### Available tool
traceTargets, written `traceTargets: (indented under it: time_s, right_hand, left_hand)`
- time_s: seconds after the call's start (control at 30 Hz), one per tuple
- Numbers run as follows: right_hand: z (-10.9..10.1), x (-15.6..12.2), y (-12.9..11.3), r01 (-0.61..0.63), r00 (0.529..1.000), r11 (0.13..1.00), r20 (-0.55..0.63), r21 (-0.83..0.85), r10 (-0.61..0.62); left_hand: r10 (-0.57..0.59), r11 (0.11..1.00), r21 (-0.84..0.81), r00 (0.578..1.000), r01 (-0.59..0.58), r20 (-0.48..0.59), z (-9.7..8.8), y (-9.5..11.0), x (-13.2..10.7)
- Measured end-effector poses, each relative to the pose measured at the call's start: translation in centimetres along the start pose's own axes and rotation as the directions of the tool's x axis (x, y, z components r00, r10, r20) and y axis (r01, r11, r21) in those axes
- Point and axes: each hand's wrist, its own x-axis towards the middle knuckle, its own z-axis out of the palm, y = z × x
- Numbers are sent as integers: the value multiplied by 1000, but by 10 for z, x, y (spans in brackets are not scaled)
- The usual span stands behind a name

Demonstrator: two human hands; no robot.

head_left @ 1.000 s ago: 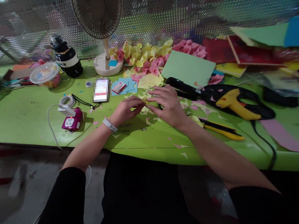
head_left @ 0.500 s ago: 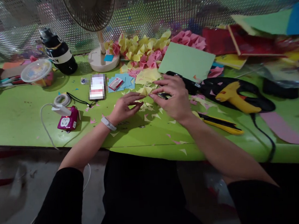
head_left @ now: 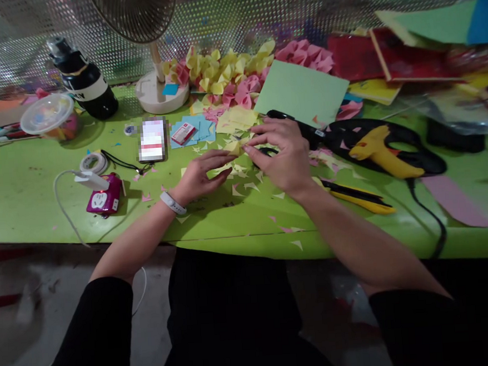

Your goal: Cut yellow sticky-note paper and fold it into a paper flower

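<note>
Yellow paper (head_left: 234, 148), a small piece, sits between your two hands just above the green table (head_left: 225, 223). Your right hand (head_left: 282, 153) pinches its right edge between thumb and fingertips, with the other fingers spread above. Your left hand (head_left: 202, 176) is loose, its thumb well apart from the straightened fingers; their tips reach the paper's lower left side, though you cannot tell whether they touch it. A pale band (head_left: 173, 203) circles your left wrist.

Under and around your hands lie cut scraps (head_left: 251, 186), mostly pale yellow, with some pink. Just beyond the piece you have a stack of yellow sheets (head_left: 237, 120), and left of it blue squares (head_left: 207, 128) with a small red and white box (head_left: 183, 133) on top. Next to those lies a phone (head_left: 152, 140). Behind the stack, yellow paper petals (head_left: 219, 67) and pink ones (head_left: 304, 56) sit heaped, with a green sheet (head_left: 302, 92) in front of the pink. To your right, a yellow glue gun (head_left: 381, 152) rests near a yellow and black tool (head_left: 362, 198).
</note>
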Motion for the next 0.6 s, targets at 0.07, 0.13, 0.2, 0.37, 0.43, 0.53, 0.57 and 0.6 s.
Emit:
traceTargets:
  time_s: [0.07, 0.13, 0.2, 0.37, 0.43, 0.53, 0.57, 0.6]
  right_hand:
    - [0, 0, 1, -17, 1000, 1000, 20, 20, 16]
    - [0, 0, 1, -28, 999, 999, 36, 32, 27]
    - [0, 0, 2, -24, 999, 999, 39, 24, 24]
    - [2, -1, 3, -14, 999, 1000, 47, 15, 13]
    - [1, -1, 2, -22, 998, 1000, 60, 17, 21]
    - [1, -1, 1, -36, 996, 999, 78, 4, 36]
    - [1, -1, 1, -37, 996, 999, 78, -2, 37]
    - [1, -1, 0, -35, 997, 999, 75, -8, 35]
  left_hand:
    - [3, 1000, 4, 1000, -3, 3, 0, 0, 0]
    - [0, 1000, 8, 1000, 0, 9, 0, 0, -1]
    - [-5, 1000, 10, 1000, 5, 13, 0, 0, -2]
    - [-8, 1000, 1, 1000, 8, 16, 0, 0, -2]
    - [5, 1000, -9, 1000, -5, 17, 0, 0, -2]
    - [5, 1000, -21, 1000, -4, 25, -1, 0, -2]
    - [4, 1000, -22, 1000, -3, 25, -1, 0, -2]
    - [5, 1000, -22, 1000, -4, 22, -1, 0, -2]
